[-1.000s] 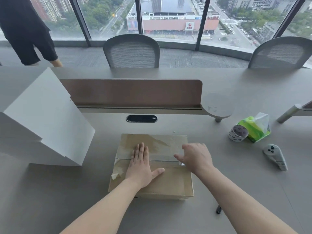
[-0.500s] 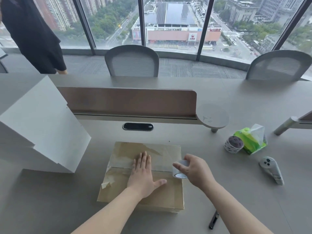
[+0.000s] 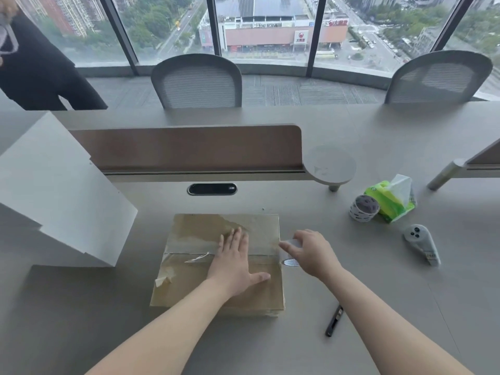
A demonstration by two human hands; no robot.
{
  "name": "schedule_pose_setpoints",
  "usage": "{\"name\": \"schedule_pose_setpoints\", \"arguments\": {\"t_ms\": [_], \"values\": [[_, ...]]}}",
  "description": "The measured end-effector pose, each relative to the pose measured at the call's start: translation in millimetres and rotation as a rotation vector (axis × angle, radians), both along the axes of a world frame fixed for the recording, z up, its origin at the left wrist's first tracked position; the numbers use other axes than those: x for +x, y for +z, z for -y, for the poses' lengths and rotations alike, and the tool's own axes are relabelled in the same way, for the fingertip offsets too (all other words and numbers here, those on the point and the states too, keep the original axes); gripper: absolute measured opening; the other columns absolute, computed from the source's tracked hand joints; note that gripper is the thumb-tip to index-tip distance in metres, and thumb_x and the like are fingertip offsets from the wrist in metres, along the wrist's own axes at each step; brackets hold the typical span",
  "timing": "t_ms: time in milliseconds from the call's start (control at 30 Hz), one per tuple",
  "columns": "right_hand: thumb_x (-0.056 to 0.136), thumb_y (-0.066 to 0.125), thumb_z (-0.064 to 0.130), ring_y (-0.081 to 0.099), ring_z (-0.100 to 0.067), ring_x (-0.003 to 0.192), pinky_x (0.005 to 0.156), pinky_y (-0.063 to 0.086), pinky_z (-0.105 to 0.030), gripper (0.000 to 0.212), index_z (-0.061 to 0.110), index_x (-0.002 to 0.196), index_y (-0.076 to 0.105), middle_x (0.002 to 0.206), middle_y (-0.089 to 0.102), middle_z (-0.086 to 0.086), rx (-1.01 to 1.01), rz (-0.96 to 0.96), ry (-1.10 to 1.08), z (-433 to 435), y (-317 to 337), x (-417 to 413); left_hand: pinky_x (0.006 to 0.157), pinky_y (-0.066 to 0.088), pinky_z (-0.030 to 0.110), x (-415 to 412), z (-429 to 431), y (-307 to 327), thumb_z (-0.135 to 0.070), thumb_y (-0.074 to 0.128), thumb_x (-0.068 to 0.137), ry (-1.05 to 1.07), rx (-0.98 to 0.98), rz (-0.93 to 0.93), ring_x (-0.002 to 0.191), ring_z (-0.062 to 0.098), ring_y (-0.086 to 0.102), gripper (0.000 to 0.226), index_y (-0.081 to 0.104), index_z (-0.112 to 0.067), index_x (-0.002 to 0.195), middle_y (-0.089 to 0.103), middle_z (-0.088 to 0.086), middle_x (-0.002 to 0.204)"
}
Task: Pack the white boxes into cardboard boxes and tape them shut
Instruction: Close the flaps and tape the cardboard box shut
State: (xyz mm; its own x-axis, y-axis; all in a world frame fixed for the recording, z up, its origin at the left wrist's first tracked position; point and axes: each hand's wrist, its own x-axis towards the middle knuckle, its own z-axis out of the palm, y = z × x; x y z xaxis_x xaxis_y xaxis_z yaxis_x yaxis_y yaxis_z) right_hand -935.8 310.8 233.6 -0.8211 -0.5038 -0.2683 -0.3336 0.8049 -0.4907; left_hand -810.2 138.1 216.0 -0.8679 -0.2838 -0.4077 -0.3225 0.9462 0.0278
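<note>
A flat cardboard box [image 3: 189,282] lies closed on the grey desk in front of me, with clear tape running across its middle seam. My left hand [image 3: 234,262] presses flat on the lid over that tape, fingers spread. My right hand [image 3: 311,253] grips a roll of clear tape [image 3: 289,253] at the box's right edge, just off the lid. A strip of tape stretches from the roll leftward under my left hand. A large white box [image 3: 62,201] stands tilted at the left of the desk.
A black pen [image 3: 334,320] lies to the right of the cardboard box. Further right are another tape roll [image 3: 364,208], a green tissue pack [image 3: 389,198] and a grey controller [image 3: 422,243]. A brown divider [image 3: 186,147] crosses behind. A person in black [image 3: 40,66] stands far left.
My right hand has drawn the tape roll rightward across the lid to the box's right edge. My left hand has stayed pressed flat on the lid. The view has tilted upward.
</note>
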Motion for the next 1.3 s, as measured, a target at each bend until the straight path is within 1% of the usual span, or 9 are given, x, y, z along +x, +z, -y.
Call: {"name": "schedule_pose_setpoints", "arguments": {"t_ms": [167,300,400,467,667,767,900,1200,1300], "values": [[0.087,0.063,0.054,0.057,-0.021,0.077,0.064,0.041,-0.033,0.038,0.018,0.077,0.058,0.077,0.062,0.003,-0.104,0.080,-0.056,-1,2,-1,0.123,-0.007,0.046,-13,-14,-6,-0.091,0.027,0.076,0.002,0.004,-0.025,0.150,0.024,-0.021,0.122,-0.014,-0.008,0.156,-0.022,0.011,0.162],[0.090,0.057,0.050,0.058,-0.025,0.083,0.075,0.035,-0.034,0.037,0.016,0.074,0.061,0.077,0.066,0.001,0.058,-0.081,-0.004,7,2,1,0.123,-0.008,0.046,-11,-13,-12,-0.093,0.020,0.076,0.004,-0.008,-0.034,0.149,0.021,-0.025,0.121,-0.015,-0.009,0.155,-0.026,0.009,0.161],[0.092,0.052,0.048,0.053,-0.027,0.084,0.078,0.034,-0.036,0.043,0.021,0.059,0.043,0.075,0.062,-0.001,0.162,-0.126,0.009,14,3,-1,0.122,-0.008,0.046,-10,-12,-17,-0.094,0.016,0.076,-0.005,-0.021,-0.034,0.148,0.021,-0.027,0.120,-0.017,-0.010,0.155,-0.029,0.008,0.160],[0.092,0.053,0.048,0.053,-0.027,0.085,0.082,0.036,-0.037,0.045,0.022,0.058,0.039,0.077,0.063,-0.001,0.200,-0.103,0.012,16,2,-4,0.122,-0.008,0.047,-10,-11,-19,-0.094,0.014,0.076,-0.014,-0.032,-0.028,0.147,0.021,-0.028,0.120,-0.018,-0.010,0.155,-0.031,0.008,0.159],[0.092,0.054,0.047,0.050,-0.027,0.082,0.081,0.034,-0.036,0.041,0.021,0.062,0.045,0.067,0.055,0.003,0.243,-0.068,0.006,18,-6,-8,0.122,-0.009,0.047,-9,-11,-22,-0.094,0.012,0.075,-0.017,-0.042,-0.021,0.147,0.021,-0.030,0.119,-0.020,-0.011,0.154,-0.033,0.007,0.158],[0.093,0.053,0.049,0.055,-0.028,0.088,0.084,0.036,-0.037,0.041,0.021,0.064,0.045,0.075,0.060,0.000,0.247,-0.071,0.009,17,-9,-8,0.122,-0.010,0.047,-11,-11,-23,-0.094,0.012,0.076,-0.017,-0.046,-0.013,0.146,0.022,-0.030,0.119,-0.021,-0.011,0.154,-0.034,0.007,0.158],[0.094,0.052,0.050,0.057,-0.027,0.094,0.085,0.035,-0.037,0.036,0.019,0.076,0.058,0.087,0.068,-0.002,0.253,-0.070,0.014,15,-14,-8,0.122,-0.011,0.047,-11,-13,-23,-0.094,0.010,0.076,-0.018,-0.053,0.004,0.146,0.023,-0.032,0.118,-0.023,-0.011,0.153,-0.036,0.007,0.157],[0.092,0.054,0.050,0.052,-0.025,0.095,0.079,0.031,-0.035,0.037,0.016,0.085,0.067,0.085,0.068,-0.002,0.183,-0.003,-0.058,7,-27,-7,0.119,-0.016,0.050,-9,-13,-27,-0.092,0.009,0.078,-0.007,-0.018,0.004,0.142,0.021,-0.039,0.113,-0.029,-0.014,0.150,-0.042,0.004,0.153],[0.089,0.059,0.058,0.054,-0.023,0.100,0.078,0.036,-0.034,0.036,0.023,0.092,0.067,0.090,0.065,0.002,0.094,0.140,-0.136,1,-42,-7,0.119,-0.017,0.050,-8,-11,-30,-0.092,0.011,0.079,0.006,0.008,-0.011,0.141,0.019,-0.040,0.112,-0.031,-0.016,0.150,-0.044,0.002,0.153]]}}
